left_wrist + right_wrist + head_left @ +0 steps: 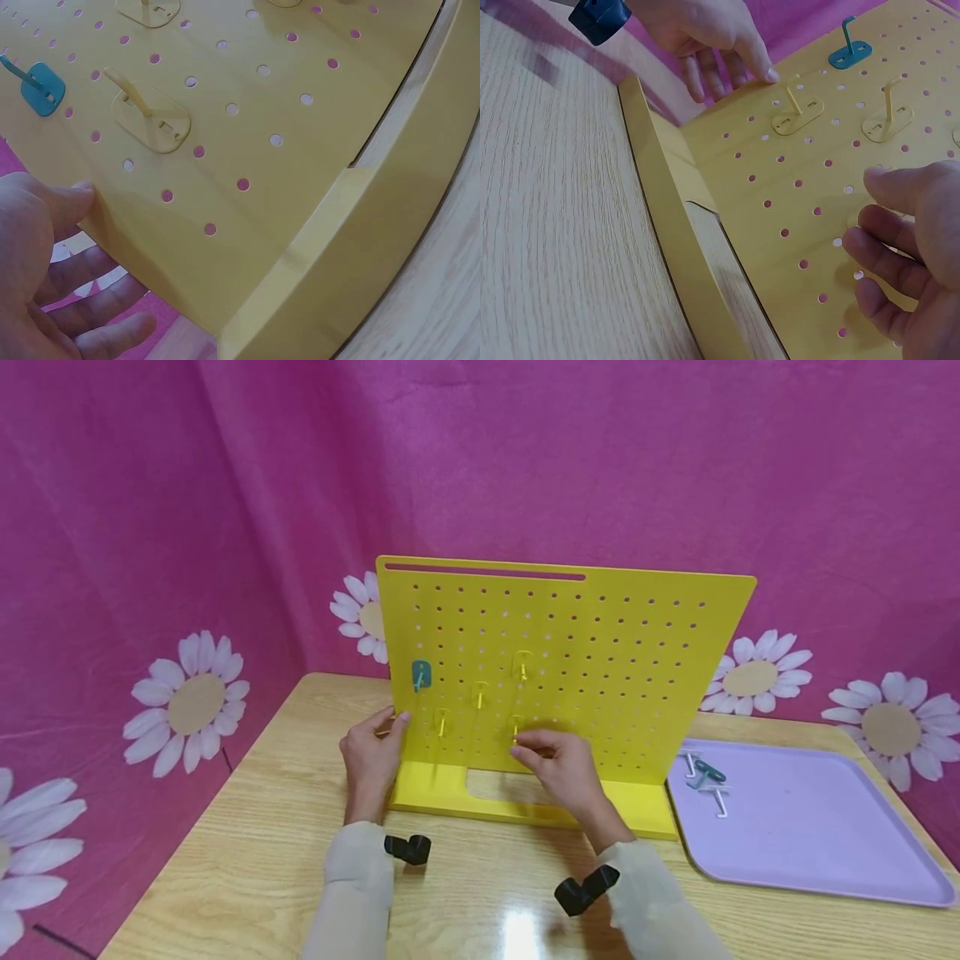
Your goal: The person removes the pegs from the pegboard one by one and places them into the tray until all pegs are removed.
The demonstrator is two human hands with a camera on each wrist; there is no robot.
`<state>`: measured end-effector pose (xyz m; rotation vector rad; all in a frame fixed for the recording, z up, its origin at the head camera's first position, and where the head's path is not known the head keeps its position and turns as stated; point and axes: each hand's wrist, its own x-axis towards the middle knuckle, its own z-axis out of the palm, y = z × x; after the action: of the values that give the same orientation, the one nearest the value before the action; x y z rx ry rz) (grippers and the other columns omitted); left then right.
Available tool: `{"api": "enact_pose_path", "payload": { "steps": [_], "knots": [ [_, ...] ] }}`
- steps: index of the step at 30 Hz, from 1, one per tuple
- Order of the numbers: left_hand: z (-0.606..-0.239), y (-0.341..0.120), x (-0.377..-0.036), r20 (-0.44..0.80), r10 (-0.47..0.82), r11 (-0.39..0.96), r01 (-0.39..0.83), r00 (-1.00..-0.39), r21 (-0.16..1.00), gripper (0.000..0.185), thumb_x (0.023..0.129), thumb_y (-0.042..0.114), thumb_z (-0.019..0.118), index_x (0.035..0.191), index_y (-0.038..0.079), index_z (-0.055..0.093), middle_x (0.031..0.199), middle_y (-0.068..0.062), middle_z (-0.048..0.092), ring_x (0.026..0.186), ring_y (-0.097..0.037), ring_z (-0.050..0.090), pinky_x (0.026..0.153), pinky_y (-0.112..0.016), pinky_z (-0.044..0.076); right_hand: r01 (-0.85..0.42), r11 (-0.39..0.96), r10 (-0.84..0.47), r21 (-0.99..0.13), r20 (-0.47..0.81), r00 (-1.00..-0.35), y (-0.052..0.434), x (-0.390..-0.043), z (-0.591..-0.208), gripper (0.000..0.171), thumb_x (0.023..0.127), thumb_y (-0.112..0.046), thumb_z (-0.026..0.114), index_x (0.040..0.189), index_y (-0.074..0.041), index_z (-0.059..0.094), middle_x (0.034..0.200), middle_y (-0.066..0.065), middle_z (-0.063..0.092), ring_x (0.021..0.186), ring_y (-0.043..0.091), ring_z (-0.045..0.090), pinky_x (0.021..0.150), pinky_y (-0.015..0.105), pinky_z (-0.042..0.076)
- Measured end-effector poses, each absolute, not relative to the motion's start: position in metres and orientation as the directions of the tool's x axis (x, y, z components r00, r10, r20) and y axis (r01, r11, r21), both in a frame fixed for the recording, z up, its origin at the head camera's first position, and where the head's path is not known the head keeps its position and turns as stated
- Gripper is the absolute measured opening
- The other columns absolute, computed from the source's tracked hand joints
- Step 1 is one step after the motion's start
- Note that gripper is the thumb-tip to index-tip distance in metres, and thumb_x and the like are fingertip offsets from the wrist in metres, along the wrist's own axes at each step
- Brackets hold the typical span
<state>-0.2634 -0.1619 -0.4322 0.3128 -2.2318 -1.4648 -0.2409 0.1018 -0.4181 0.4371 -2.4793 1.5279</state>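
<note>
A yellow pegboard stands upright on its yellow base. My left hand holds its left edge, the thumb on the front face and the other fingers behind. My right hand is at the lowest yellow hook near the middle, thumb and index finger around its prong; the fingers mostly hide this hook in the right wrist view. Other yellow hooks, one upper, one middle and one lower left, sit on the board. A teal hook is near the left edge.
A lilac tray lies right of the board on the wooden table. White hooks and a dark green hook lie at its left side. A pink curtain with daisies hangs behind.
</note>
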Motion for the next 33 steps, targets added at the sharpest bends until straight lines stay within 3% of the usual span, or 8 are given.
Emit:
{"api": "enact_pose_path", "payload": {
  "steps": [11, 19, 28, 33],
  "knots": [
    [-0.433, -0.161, -0.264, 0.253, -0.419, 0.415, 0.064, -0.872, 0.908, 0.034, 0.094, 0.028, 0.073, 0.122, 0.008, 0.073, 0.103, -0.015, 0.073, 0.094, -0.029, 0.07, 0.082, -0.043, 0.056, -0.349, 0.422, -0.137, -0.837, 0.321, -0.937, 0.106, -0.236, -0.415, 0.015, 0.092, -0.014, 0.074, 0.102, -0.004, 0.079, 0.097, 0.006, 0.075, 0.082, 0.018, 0.067, 0.069, 0.031, 0.054],
    [-0.433, -0.162, -0.263, 0.259, -0.426, 0.415, 0.067, -0.867, 0.907, 0.035, 0.093, 0.028, 0.074, 0.121, 0.008, 0.074, 0.101, -0.014, 0.074, 0.092, -0.028, 0.07, 0.08, -0.042, 0.056, -0.364, 0.427, -0.13, -0.828, 0.343, -0.93, 0.115, -0.228, -0.405, 0.018, 0.091, -0.013, 0.074, 0.105, -0.001, 0.077, 0.098, 0.007, 0.075, 0.085, 0.02, 0.069, 0.07, 0.031, 0.055],
    [-0.433, -0.162, -0.262, 0.247, -0.421, 0.414, 0.058, -0.873, 0.909, 0.036, 0.094, 0.028, 0.073, 0.124, 0.008, 0.072, 0.104, -0.016, 0.073, 0.092, -0.03, 0.07, 0.082, -0.043, 0.056, -0.344, 0.514, -0.085, -0.786, 0.352, -0.932, 0.149, -0.215, -0.4, 0.019, 0.092, -0.014, 0.074, 0.106, -0.001, 0.077, 0.098, 0.006, 0.075, 0.088, 0.022, 0.069, 0.072, 0.035, 0.055],
    [-0.432, -0.161, -0.262, 0.258, -0.422, 0.425, 0.062, -0.869, 0.903, 0.035, 0.094, 0.029, 0.073, 0.122, 0.008, 0.073, 0.102, -0.015, 0.074, 0.093, -0.03, 0.07, 0.082, -0.043, 0.056, -0.363, 0.561, -0.054, -0.744, 0.405, -0.913, 0.177, -0.206, -0.398, 0.016, 0.091, -0.01, 0.074, 0.103, 0.0, 0.077, 0.093, 0.007, 0.075, 0.083, 0.02, 0.069, 0.069, 0.03, 0.055]
  ]
}}
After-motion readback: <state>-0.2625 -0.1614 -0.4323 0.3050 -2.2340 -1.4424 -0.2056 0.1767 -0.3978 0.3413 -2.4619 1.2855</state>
